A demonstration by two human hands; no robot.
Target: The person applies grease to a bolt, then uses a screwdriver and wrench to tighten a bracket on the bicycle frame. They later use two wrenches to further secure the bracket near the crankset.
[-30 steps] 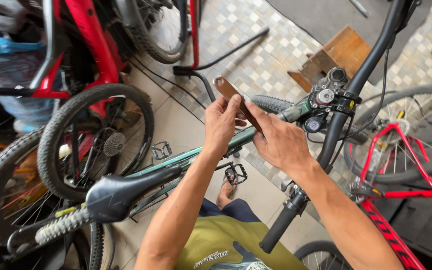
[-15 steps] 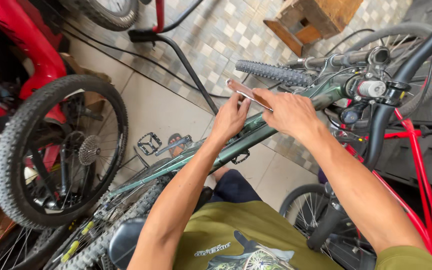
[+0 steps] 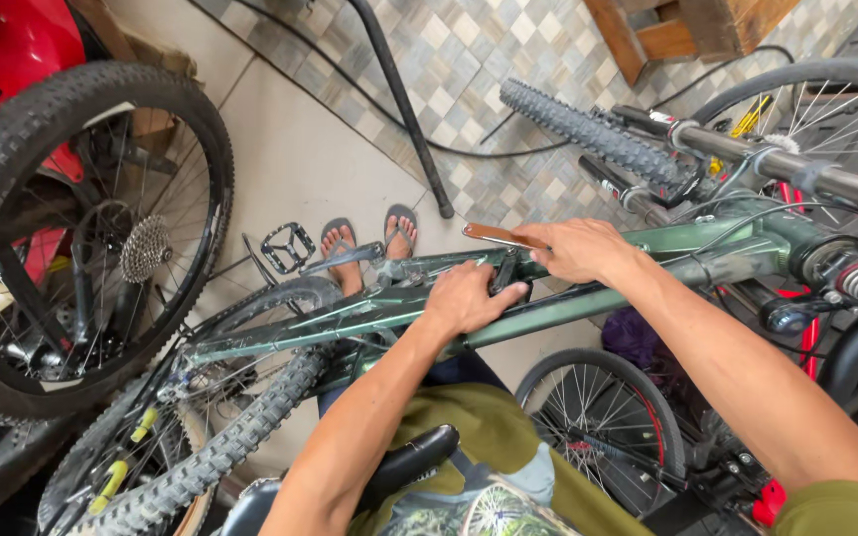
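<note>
Hands work over a dark green bicycle frame (image 3: 588,298) that crosses the view: the left hand (image 3: 469,298) lies curled on the top tube, fingers gripping it, and the right hand (image 3: 573,248) pinches a flat brown strip (image 3: 500,236) just above the same tube. Two feet in sandals (image 3: 369,238) stand on the tiled floor (image 3: 310,149) beyond the frame. Four knobby tyres show around it, the largest rear wheel (image 3: 81,238) at left carrying one cassette.
</note>
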